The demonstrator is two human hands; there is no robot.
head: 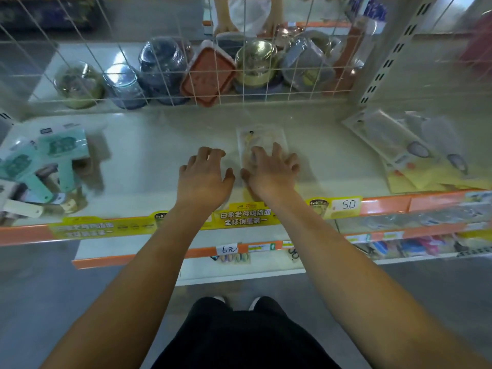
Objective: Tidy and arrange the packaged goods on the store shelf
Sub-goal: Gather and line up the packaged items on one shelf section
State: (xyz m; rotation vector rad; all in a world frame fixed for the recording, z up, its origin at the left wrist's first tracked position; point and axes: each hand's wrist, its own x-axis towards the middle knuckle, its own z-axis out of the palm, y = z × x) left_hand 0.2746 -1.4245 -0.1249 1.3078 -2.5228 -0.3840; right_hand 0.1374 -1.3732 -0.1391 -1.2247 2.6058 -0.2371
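Note:
A clear flat packet with pale contents lies on the cream shelf, near its middle. My right hand rests palm down on the packet's near half, fingers spread over it. My left hand hovers just left of the packet, fingers curled and apart, holding nothing. Teal-carded packs lie jumbled at the shelf's left end. Clear packets with yellow cards lie fanned out at the right end.
A white wire grid backs the shelf; behind it stand wrapped bowls, pots and an orange lidded box. Another person's hands show beyond them. An orange price rail edges the shelf front. Lower shelves hold small goods.

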